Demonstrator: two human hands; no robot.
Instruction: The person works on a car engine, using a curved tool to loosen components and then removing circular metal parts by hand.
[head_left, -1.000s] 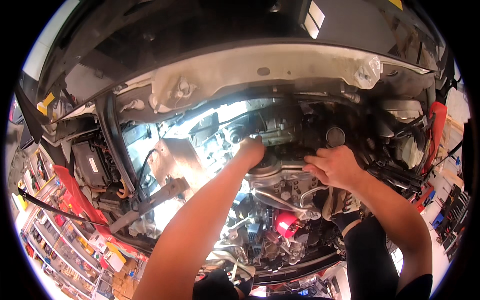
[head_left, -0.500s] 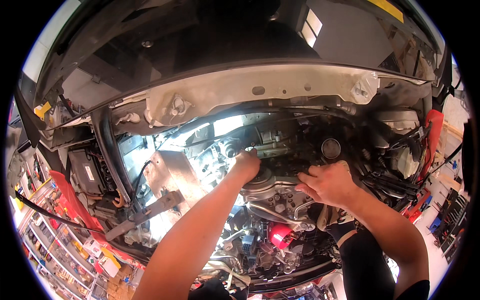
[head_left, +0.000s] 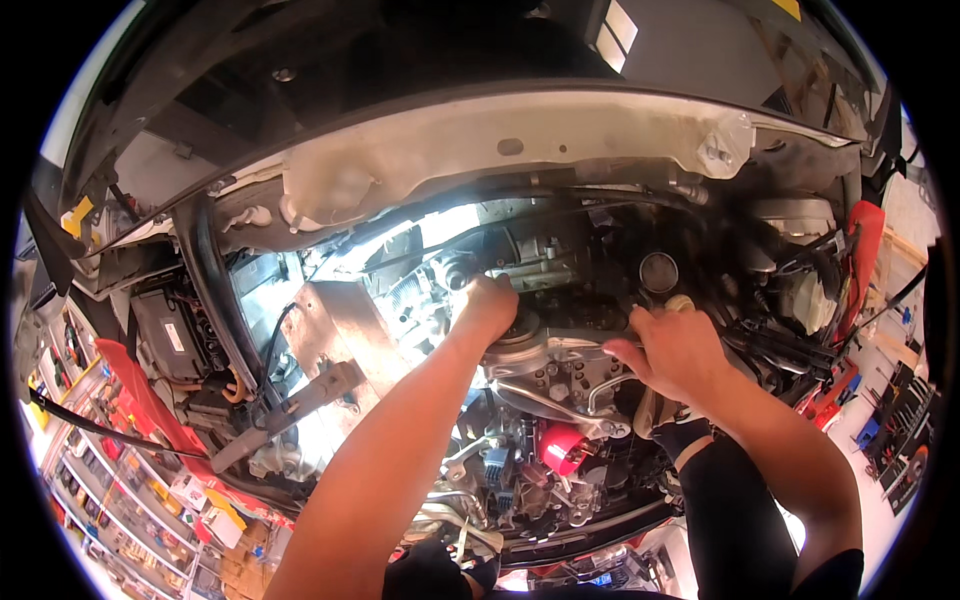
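Both of my hands are down in an open engine bay, on the engine. My left hand is closed at the engine's left upper side, beside a round metal part; whatever its fingers grip is hidden. Farther right, my right hand curls its fingers over the engine's upper edge, just below a round pipe opening. Its thumb points left, and what lies under the fingers cannot be made out. A ribbed pulley-like part shows between the hands. Nearer me sits a bright red cylindrical part.
The raised black hood hangs overhead. Strong light falls on a metal plate at the left, near a flat bar. Red covers line the fenders. A black-clothed limb reaches into the bay beside my right forearm.
My right hand has shifted slightly right, and its fingers now curl more tightly over the engine edge. My left hand stays at the same spot. The view has tilted slightly downward.
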